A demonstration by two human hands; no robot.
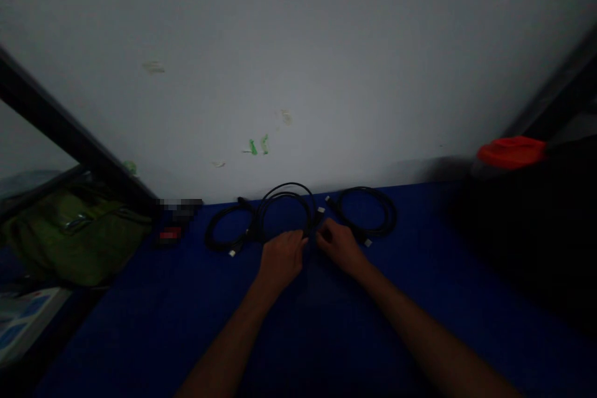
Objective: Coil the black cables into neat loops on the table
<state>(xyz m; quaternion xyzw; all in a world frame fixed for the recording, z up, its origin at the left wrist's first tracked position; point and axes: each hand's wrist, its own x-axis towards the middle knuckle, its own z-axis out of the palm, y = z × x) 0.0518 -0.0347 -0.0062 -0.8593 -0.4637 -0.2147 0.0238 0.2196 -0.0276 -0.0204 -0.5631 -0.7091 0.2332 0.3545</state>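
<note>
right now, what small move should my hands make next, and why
I'd probably ease the loose outer loop of the middle coiled black cable inward with the right hand, using the left hand to steady the near edge. That loop bows out beyond the tighter turns, and both hands are close to the coil.
</note>
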